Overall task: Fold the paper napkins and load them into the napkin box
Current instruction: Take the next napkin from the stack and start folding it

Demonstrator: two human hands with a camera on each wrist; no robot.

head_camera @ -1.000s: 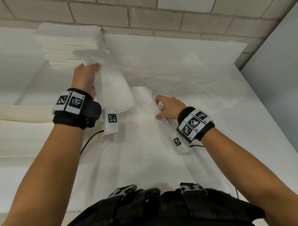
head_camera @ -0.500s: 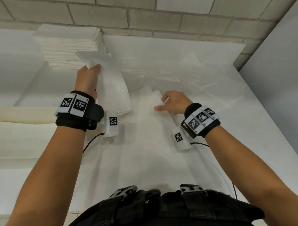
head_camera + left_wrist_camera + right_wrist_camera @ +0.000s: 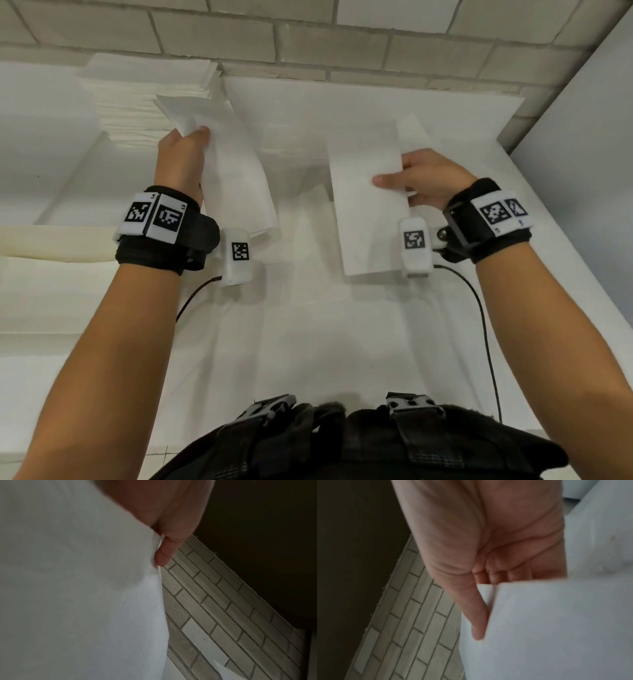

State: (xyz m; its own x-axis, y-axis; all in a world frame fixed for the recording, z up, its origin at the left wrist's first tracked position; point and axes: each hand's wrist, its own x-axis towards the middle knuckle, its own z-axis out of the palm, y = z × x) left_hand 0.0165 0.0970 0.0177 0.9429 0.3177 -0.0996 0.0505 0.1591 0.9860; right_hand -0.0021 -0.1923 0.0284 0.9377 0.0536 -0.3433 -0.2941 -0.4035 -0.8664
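Observation:
My left hand [image 3: 186, 150] grips a folded white napkin [image 3: 233, 171] by its far end and holds it above the table; in the left wrist view this napkin [image 3: 77, 588] fills the left side beside a finger [image 3: 164, 555]. My right hand [image 3: 411, 178] pinches a second folded napkin [image 3: 366, 205] by its right edge, thumb on top, lifted off the table. The right wrist view shows that napkin [image 3: 556, 628] with my fingers [image 3: 479, 622] under it. A tall stack of flat napkins [image 3: 144, 99] stands at the back left. No napkin box can be made out.
The table is covered in white paper sheets [image 3: 308, 342]. A brick wall [image 3: 308, 37] runs along the back, and a grey panel [image 3: 589, 137] closes the right side. A cream roll or ledge [image 3: 51, 243] lies at the left. Black cables [image 3: 483, 325] trail from my wrists.
My right hand has picked a folded napkin up from the table's middle and moved it up and to the right. My left hand has kept holding its napkin, almost still.

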